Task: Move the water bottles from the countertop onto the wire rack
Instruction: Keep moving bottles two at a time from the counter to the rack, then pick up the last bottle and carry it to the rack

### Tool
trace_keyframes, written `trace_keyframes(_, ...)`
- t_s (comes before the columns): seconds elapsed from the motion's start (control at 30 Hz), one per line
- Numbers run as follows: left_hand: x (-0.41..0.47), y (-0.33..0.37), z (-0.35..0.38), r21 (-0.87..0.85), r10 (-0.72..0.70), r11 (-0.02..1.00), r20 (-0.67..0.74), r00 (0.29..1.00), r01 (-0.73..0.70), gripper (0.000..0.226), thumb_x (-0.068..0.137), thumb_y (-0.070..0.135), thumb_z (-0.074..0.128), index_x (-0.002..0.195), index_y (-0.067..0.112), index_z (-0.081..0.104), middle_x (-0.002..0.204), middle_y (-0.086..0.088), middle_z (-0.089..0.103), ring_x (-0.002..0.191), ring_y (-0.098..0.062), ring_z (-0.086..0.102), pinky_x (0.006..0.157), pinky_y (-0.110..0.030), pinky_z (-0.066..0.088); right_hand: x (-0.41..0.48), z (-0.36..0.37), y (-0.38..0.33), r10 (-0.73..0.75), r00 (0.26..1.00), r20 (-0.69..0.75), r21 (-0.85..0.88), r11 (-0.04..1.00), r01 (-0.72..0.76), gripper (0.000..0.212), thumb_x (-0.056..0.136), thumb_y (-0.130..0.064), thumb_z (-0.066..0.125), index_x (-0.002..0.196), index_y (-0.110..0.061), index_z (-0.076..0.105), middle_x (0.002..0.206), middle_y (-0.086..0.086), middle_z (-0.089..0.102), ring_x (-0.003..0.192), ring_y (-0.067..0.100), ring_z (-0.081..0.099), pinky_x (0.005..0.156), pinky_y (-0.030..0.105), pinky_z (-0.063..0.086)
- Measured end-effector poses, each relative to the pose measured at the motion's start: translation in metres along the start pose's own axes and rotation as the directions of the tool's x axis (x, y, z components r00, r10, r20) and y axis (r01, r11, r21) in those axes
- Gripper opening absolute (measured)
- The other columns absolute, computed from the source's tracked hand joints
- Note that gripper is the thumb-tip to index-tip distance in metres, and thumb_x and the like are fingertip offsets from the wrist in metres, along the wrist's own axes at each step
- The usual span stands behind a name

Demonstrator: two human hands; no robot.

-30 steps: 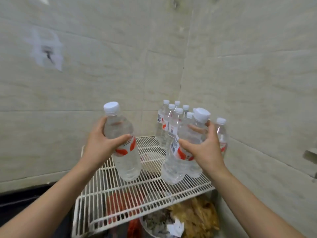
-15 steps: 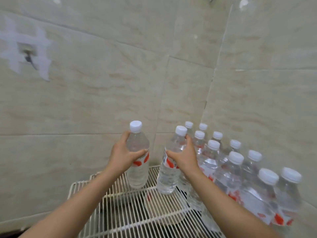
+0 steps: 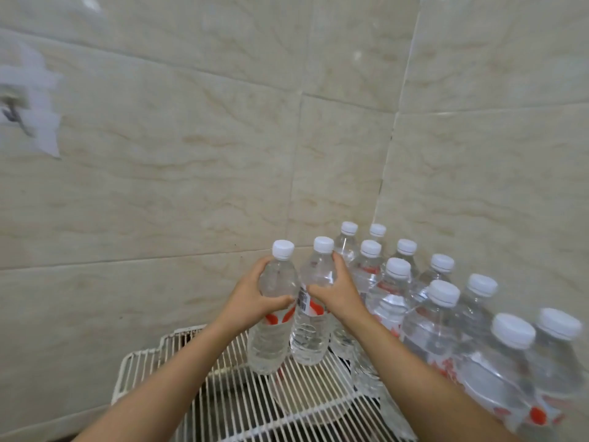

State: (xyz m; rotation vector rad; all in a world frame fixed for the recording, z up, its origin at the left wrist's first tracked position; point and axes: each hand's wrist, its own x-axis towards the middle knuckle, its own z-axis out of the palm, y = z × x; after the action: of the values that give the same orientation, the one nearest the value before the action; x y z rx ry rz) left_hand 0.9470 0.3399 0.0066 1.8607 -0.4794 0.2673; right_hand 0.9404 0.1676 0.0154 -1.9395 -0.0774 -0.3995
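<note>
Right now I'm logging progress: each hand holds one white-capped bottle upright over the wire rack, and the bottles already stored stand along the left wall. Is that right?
Not quite. The head view shows the stored bottles grouped in the right corner, not along the left wall. The rest holds: the left hand and right hand each hold one white-capped bottle upright over the wire rack.

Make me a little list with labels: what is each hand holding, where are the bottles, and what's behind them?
left hand: grips left bottle
right hand: grips right bottle
held bottles: upright, side by side, bases at the rack
other bottles: clustered on the right, white caps
behind: tiled wall, corner
</note>
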Motion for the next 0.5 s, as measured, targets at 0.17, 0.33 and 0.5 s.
trace_keyframes(0.17,-0.016,0.008,-0.006,0.025,-0.075,0.997,0.025,0.997,0.074,0.084,0.067,0.019,0.078,0.136,0.023,0.03,0.126,-0.001,0.051,0.115,-0.018,0.051,0.089,-0.026,0.043,-0.029,-0.006,-0.011,-0.02,1.0,-0.022,-0.02,1.0,0.02,0.087,0.069,-0.021,0.074,0.138,-0.03,0.022,0.132,-0.009,0.038,0.122,0.012,0.038,0.103,0.037,0.037)
trace_keyframes(0.33,-0.064,0.022,-0.02,0.135,-0.245,0.957,-0.102,0.964,0.258,0.087,0.076,0.028,0.07,0.144,0.022,0.016,0.141,-0.016,0.038,0.12,-0.03,0.046,0.091,-0.037,0.042,-0.076,-0.01,-0.023,-0.01,0.997,-0.075,-0.131,0.991,0.0,0.085,0.078,-0.02,0.067,0.144,-0.029,0.015,0.149,0.004,0.025,0.135,0.024,0.029,0.11,0.05,0.031)
trace_keyframes(0.5,-0.159,0.044,-0.043,0.108,-0.29,0.931,-0.36,0.887,0.348,0.055,0.085,0.016,0.06,0.134,0.008,0.037,0.124,-0.021,0.053,0.102,-0.033,0.055,0.077,-0.034,0.044,-0.139,-0.006,-0.034,0.031,0.998,0.05,-0.058,0.998,-0.028,0.062,0.079,-0.016,0.064,0.135,-0.018,0.037,0.14,0.008,0.043,0.125,0.028,0.044,0.103,0.049,0.04)
